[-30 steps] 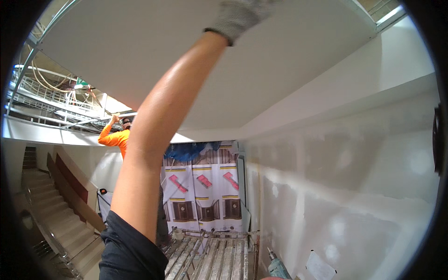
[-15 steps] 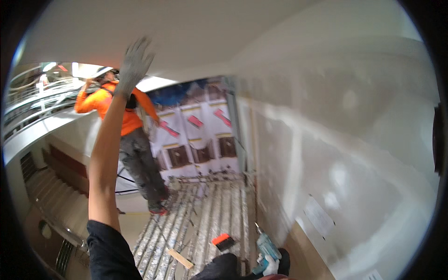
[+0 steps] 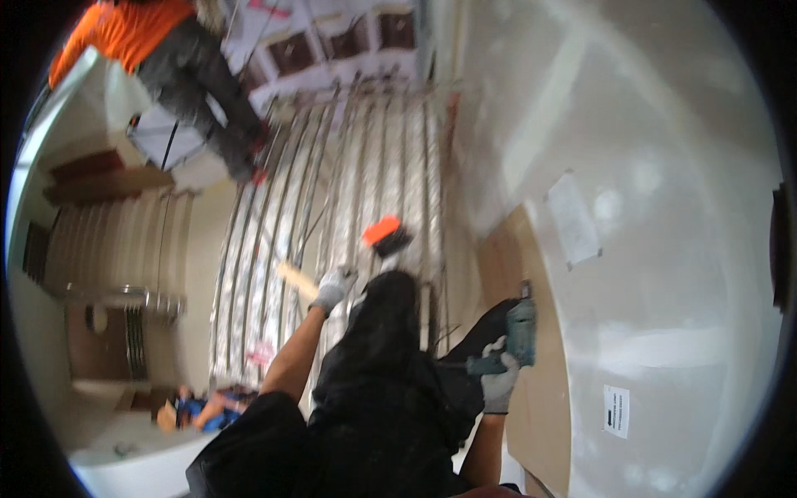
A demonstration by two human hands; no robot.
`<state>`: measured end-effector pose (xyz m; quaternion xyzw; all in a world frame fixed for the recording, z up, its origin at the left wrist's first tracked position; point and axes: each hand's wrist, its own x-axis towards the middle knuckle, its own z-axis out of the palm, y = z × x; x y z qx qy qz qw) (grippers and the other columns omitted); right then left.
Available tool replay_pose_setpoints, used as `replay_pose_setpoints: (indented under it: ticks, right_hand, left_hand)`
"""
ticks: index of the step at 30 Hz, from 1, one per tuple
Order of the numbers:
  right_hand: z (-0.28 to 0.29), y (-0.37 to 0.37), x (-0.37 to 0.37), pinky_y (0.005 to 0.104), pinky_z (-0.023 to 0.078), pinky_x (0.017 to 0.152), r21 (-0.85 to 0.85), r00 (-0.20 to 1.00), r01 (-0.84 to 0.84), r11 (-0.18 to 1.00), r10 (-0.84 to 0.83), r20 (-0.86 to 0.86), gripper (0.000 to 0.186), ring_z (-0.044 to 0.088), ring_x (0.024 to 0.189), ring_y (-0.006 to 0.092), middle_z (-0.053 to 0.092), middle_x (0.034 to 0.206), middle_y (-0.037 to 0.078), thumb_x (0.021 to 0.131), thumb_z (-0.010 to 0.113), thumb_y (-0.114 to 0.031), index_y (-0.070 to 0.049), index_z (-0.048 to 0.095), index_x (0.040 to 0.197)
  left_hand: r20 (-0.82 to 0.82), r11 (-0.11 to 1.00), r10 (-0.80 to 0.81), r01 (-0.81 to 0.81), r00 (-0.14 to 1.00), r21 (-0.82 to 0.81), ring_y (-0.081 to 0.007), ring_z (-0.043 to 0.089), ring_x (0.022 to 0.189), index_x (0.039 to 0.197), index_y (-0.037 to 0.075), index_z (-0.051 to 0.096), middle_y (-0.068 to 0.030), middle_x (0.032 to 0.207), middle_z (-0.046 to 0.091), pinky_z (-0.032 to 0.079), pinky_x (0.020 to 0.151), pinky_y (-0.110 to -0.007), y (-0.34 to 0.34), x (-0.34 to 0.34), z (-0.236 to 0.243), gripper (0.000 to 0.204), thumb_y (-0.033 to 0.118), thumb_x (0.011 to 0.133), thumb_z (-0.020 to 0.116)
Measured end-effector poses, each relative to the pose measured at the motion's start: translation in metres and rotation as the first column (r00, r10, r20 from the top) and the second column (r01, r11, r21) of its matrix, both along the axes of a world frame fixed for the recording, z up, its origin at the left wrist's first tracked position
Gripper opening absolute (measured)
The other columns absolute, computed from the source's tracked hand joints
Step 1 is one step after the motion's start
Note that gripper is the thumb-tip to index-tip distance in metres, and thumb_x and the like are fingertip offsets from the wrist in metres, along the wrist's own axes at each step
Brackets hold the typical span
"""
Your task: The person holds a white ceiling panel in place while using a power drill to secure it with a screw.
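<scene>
1. While looking down from the head view, noting the left hand (image 3: 334, 288) in a grey work glove, hanging just left of centre frame with fingers loosely curled and holding nothing.
2. Lying just beside that glove, towards the left: a short pale wooden offcut (image 3: 296, 280) on the planking; touching or apart, cannot tell.
3. Gripping a teal power drill (image 3: 513, 336) at lower right of centre: the right hand (image 3: 499, 390), also grey-gloved, fingers wrapped closed around the handle.
4. Pointing up the frame with its nose end, drill body sitting just beside a brown board (image 3: 544, 415) leaning against the wall.
5. Occupying the lower centre: dark trousers (image 3: 390, 373) of the wearer, between the two hands.
6. Resting above the knee area, at centre frame: an orange and black tool (image 3: 386, 235) on the metal scaffold platform (image 3: 365, 166).
7. Running from upper centre down to lower left: the ribbed platform planks, blurred by motion.
8. Standing at upper left of the frame: another person in an orange top (image 3: 124, 29) and dark trousers, well apart from both gloved hands.
9. Filling the right side: a white plastered wall (image 3: 664, 166) bearing a taped paper sheet (image 3: 574, 217) and a small label (image 3: 616, 410) lower down.
</scene>
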<state>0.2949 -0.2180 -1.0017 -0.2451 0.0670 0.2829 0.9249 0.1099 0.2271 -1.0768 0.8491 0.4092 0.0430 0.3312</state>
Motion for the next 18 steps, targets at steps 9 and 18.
replay_pose_setpoints:
  ticks: [9, 18]
  right_hand:
    - [0.020, -0.021, -0.037, 0.0436, 0.051, 0.106, -0.154, 0.998, -0.053, 0.987, 0.046, -0.045, 0.051, 0.058, 0.111, 0.0232, 0.055, 0.122, 0.013, 0.088, 0.061, 0.003, 0.001, 0.046, 0.137]
    - [0.041, -0.009, -0.081, 0.0403, 0.050, 0.105, -0.309, 0.998, -0.048, 0.950, 0.036, -0.045, 0.055, 0.057, 0.109, 0.0216, 0.054, 0.118, 0.010, 0.082, 0.068, -0.003, 0.001, 0.048, 0.133]
  left_hand:
    - [-0.091, 0.984, 0.131, -0.118, 0.987, 0.137, -0.0403, 0.067, 0.104, 0.113, 0.009, 0.070, -0.0208, 0.108, 0.071, 0.053, 0.091, -0.049, 0.030, -0.039, -0.085, 0.030, 0.032, 0.096, 0.061]
    - [-0.213, 0.831, -0.287, 0.353, 0.934, 0.430, -0.0326, 0.072, 0.092, 0.096, 0.016, 0.076, -0.0123, 0.097, 0.074, 0.055, 0.078, -0.051, 0.073, 0.124, -0.150, 0.019, 0.022, 0.091, 0.059]
